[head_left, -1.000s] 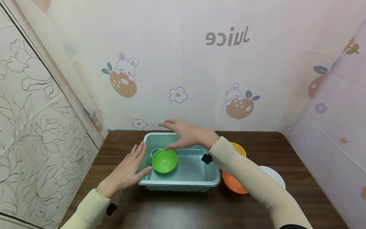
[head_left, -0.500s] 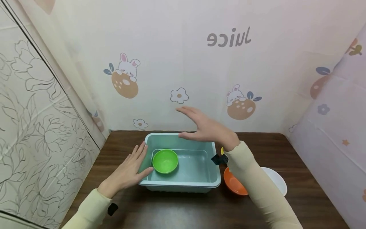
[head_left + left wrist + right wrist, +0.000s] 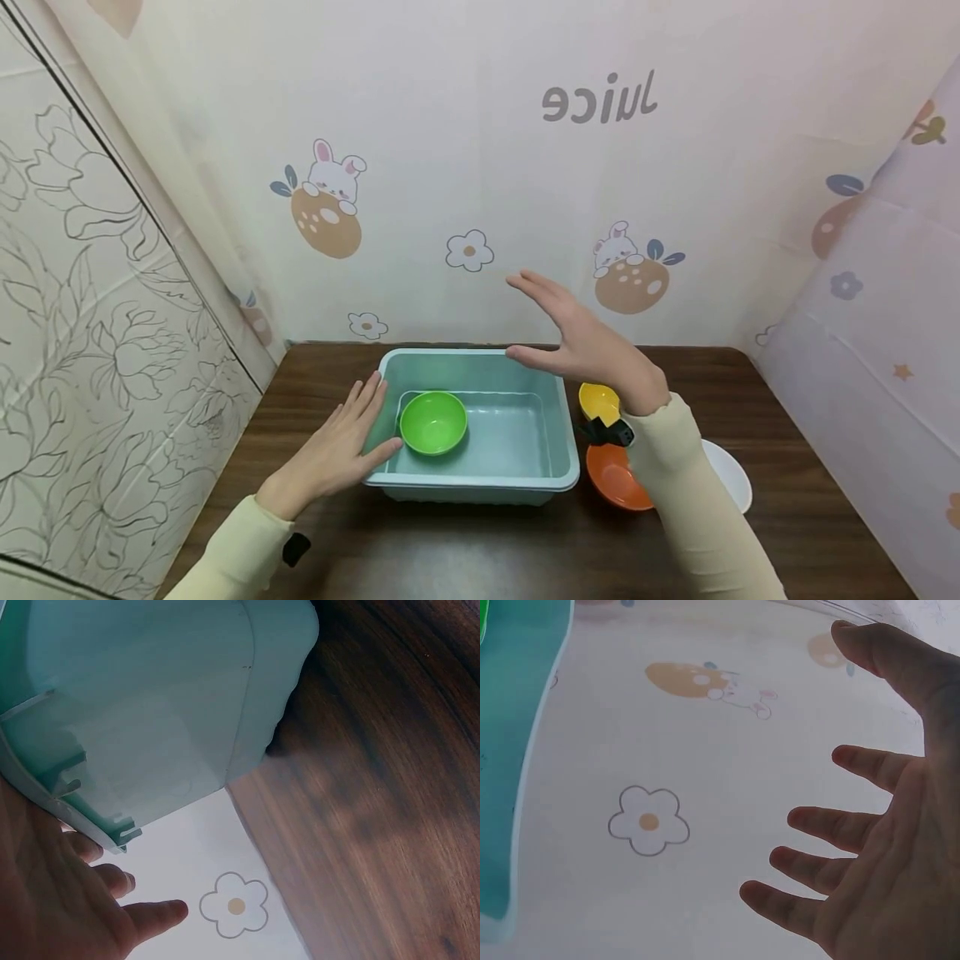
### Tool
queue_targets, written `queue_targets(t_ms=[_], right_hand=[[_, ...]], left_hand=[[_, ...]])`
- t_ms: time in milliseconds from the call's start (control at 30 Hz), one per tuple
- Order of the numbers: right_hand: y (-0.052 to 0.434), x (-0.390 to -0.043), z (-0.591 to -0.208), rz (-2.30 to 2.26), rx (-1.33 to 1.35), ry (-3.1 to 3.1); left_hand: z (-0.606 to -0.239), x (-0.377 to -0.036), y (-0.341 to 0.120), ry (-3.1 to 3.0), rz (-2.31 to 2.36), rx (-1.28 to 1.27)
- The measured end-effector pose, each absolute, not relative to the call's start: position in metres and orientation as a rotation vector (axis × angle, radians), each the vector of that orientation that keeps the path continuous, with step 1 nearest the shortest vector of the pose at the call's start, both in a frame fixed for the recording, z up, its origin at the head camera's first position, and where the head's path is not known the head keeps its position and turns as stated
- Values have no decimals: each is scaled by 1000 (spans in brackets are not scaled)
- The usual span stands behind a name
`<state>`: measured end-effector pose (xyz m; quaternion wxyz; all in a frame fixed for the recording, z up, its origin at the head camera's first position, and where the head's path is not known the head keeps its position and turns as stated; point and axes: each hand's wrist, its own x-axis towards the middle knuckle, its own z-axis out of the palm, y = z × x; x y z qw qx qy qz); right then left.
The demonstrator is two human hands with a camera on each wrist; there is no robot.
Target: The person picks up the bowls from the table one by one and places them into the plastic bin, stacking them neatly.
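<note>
A green bowl (image 3: 433, 423) sits in the left part of a teal plastic basin (image 3: 510, 482). My left hand (image 3: 330, 450) rests on the basin's left rim with its fingers straight and spread. In the left wrist view that hand (image 3: 67, 892) lies against the rim, beside the basin's outer wall (image 3: 165, 712). My right hand (image 3: 588, 342) hovers over the basin's back right corner, fingers extended and thumb apart, holding nothing. The right wrist view shows the same hand (image 3: 870, 847) with its palm bare and fingers spread, off to the side of the basin's edge (image 3: 525, 780).
Right of the basin stand a yellow bowl (image 3: 598, 402) and an orange bowl (image 3: 617, 479), both partly behind the right wrist's strap. A white dish (image 3: 729, 475) lies farther right, partly covered by the sleeve. A printed curtain (image 3: 412, 167) hangs behind the dark wooden table (image 3: 450, 558).
My right hand has moved up and to the right, away from the green bowl. The yellow bowl shows more now. The left hand and green bowl have stayed put.
</note>
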<state>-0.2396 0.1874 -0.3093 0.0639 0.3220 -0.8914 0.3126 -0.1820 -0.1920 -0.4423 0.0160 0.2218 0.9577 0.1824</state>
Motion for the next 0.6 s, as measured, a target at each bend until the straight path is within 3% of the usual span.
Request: queue_targets(t_ms=[600], right_hand=[[250, -246, -335, 848, 745, -2871]], left_hand=[[-442, -183, -192, 2974, 580, 691]])
